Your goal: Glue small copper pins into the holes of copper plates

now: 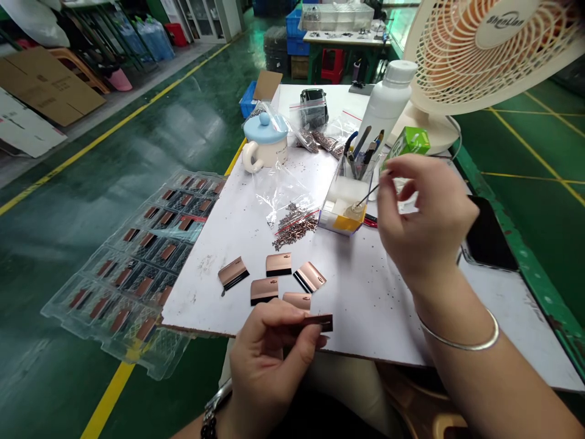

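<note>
My left hand (276, 347) is closed on a small copper-coloured metal plate (325, 322), pinched between thumb and fingers near the table's front edge. Between the fingertips of my right hand (423, 219) is a thin dark rod (369, 194), slanting down to the left. Its tip is at a small whitish container (354, 210) in the clear plastic box (331, 221); whether it touches the contents I cannot tell. Several similar copper plates (278, 264) with black edges lie beyond my left hand. Behind them, small metal pieces (296, 227) are heaped at an open clear bag (278, 189).
A lidded mug (269, 149), white bottle (390, 97) and bags of small parts (315, 140) stand farther back. On the right are a fan (489, 55) and a phone (491, 235). Left of the white tabletop (210, 238), clear trays (123, 305) hold more copper plates.
</note>
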`<state>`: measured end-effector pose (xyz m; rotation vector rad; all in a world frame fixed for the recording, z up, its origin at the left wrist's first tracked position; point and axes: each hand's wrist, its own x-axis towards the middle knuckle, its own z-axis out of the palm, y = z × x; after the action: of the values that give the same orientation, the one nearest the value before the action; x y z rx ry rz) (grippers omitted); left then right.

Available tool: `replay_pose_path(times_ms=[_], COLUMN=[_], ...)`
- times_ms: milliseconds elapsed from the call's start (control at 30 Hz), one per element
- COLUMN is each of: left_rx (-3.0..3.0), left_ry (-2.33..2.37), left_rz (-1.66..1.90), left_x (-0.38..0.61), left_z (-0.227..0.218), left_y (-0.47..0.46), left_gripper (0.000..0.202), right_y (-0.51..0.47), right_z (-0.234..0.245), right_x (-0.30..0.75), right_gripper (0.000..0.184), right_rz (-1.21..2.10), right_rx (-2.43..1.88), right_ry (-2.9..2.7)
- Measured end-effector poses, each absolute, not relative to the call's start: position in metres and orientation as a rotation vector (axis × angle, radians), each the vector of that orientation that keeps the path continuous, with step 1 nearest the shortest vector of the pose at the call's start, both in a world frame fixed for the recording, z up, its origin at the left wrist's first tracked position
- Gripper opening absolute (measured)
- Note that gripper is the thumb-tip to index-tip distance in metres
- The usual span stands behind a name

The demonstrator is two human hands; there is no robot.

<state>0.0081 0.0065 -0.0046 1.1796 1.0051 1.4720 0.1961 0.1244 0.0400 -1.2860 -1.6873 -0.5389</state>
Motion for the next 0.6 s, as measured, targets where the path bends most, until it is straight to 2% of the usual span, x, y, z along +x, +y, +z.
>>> replay_pose_path(times_ms=[133, 300, 600], left_rx=[1.09, 1.147, 1.447], left_ry=[0.996, 0.995, 1.058], left_rz=[1.474, 1.491, 1.463], left_x=[0.008, 0.006, 0.006], left_z=[0.0, -0.003, -0.005], left_y=[0.007, 0.007, 0.0], left_gripper=[0.024, 0.026, 0.028], right_y=[0.092, 0.033, 0.013], right_z=[0.046, 0.036, 0.019], right_x=[0.186, 0.173, 0.162], right_gripper=[0.027, 0.017, 0.021], right_rz=[-0.227, 0.415, 0.447], right_rx=[-1.282, -1.139, -1.049], right_ry=[-1.766, -1.862, -1.82])
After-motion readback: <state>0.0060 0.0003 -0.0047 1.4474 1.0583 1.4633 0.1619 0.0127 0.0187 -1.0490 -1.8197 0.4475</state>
